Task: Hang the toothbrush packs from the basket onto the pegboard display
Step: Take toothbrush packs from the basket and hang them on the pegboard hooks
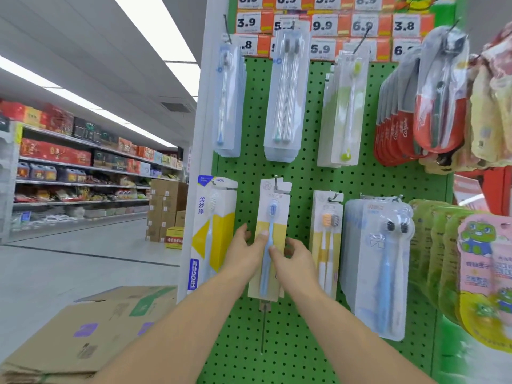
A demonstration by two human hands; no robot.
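Both hands hold one toothbrush pack [270, 239], a yellow-and-white card with a blue brush, against the green pegboard [304, 167] near the centre of the view. The left hand [245, 252] grips the pack's left edge, thumb across the front and fingers curled behind; the right hand [293, 259] pinches the right edge, thumb on the brush handle. So each grip is closed on the pack, not wide. The pack's top sits at a hook [276, 182] at 12 o'clock from the hands, and the hang hole seems to be on or right at the hook, though I cannot tell if it is fully seated. The basket is not in view. A tall Frog pack [212, 231] hangs at 9 o'clock, touching or nearly touching the left fingers, and a pack with orange brush heads [325, 239] hangs at 3 o'clock. A bare peg [262, 331] sticks out at 6 o'clock, under the wrists. The likely risks: if the hole only catches the hook tip, letting go may drop the pack; pushing it back at a tilt may bend the card or tear the hole; the left hand drawing away could knock the Frog pack; the bare peg could snag a forearm as the arms come down.
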